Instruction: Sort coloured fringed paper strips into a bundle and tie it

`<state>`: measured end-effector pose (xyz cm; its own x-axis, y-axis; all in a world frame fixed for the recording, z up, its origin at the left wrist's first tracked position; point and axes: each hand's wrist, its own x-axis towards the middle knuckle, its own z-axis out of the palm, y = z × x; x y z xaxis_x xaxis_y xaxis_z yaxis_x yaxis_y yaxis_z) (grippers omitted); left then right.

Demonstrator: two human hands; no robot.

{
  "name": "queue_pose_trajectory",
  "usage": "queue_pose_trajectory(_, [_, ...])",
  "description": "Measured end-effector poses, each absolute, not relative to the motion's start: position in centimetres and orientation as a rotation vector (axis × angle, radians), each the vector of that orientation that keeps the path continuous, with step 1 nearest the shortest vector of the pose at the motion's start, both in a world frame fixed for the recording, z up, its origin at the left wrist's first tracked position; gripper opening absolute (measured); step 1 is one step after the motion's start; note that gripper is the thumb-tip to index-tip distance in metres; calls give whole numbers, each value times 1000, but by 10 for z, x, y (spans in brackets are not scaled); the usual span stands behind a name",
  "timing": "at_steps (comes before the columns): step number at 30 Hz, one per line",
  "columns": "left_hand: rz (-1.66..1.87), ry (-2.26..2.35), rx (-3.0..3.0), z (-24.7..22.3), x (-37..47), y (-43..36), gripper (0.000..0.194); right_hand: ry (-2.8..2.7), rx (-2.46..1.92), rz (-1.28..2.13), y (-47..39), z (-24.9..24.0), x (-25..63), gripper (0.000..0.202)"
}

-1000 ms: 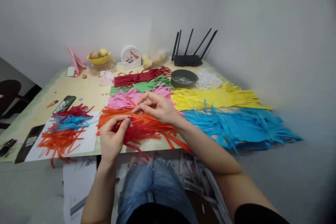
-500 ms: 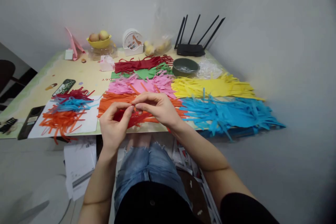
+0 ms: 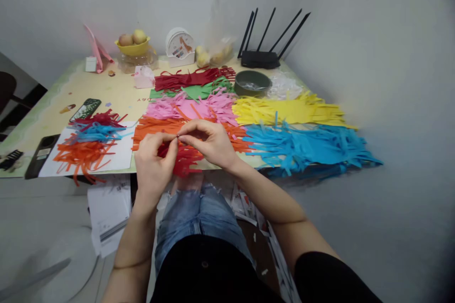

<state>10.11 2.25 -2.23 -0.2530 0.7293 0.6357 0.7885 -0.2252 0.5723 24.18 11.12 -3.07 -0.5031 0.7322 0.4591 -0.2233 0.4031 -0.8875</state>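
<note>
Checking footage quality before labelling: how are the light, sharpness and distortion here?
Head view: soft, even light, no glare; the hands and red paper strips are fairly sharp; table edges bow from wide-angle distortion; the right corners darken and blur.

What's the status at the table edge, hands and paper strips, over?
Left hand and right hand pinched together on a red paper strip. Red strip pile beneath them, by orange pile. Nothing blocking.

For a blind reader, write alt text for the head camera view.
Left hand and right hand pinch a red paper strip at a table edge, amid orange, pink, yellow and blue strip piles.
</note>
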Motion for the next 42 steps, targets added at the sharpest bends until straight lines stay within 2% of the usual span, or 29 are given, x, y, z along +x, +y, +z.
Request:
queue_pose_trajectory(3, [-1437, -1879, -1930, -26, 101, 25, 7, -1745, -468, 1222, 115, -34, 244, 8])
queue_pose_trajectory(9, [-1830, -2018, -2018, -33, 93, 27, 5, -1733, -451, 1467, 123, -37, 246, 15])
queue_pose_trajectory(13, [-1898, -2012, -1961, -34, 96, 25, 2, -1757, -393, 1458, 123, -35, 246, 17])
queue_pose_trajectory(17, [-2061, -2003, -1885, -35, 102, 25, 9, -1744, -387, 1404, 122, -31, 250, 14])
queue_pose_trajectory(23, [-2095, -2031, -1862, -39, 107, 26, 9, -1715, -335, 1572, 126, -32, 249, 17])
queue_pose_trajectory(27, [-2357, -2106, -1783, -43, 108, 26, 22, -1714, -382, 1580, 126, -34, 250, 22])
queue_pose_trajectory(33, [-2802, -2299, -1966, -50, 92, 28, 44, -1845, -396, 1390, 121, -35, 253, 20])
queue_pose_trajectory(38, [-2978, -2386, -1802, -59, 84, 33, 46, -1872, -400, 1400, 118, -40, 248, 26])
queue_pose_trajectory(42, [-3060, -2403, -1645, -63, 89, 30, 50, -1752, -472, 1284, 113, -47, 239, 27])
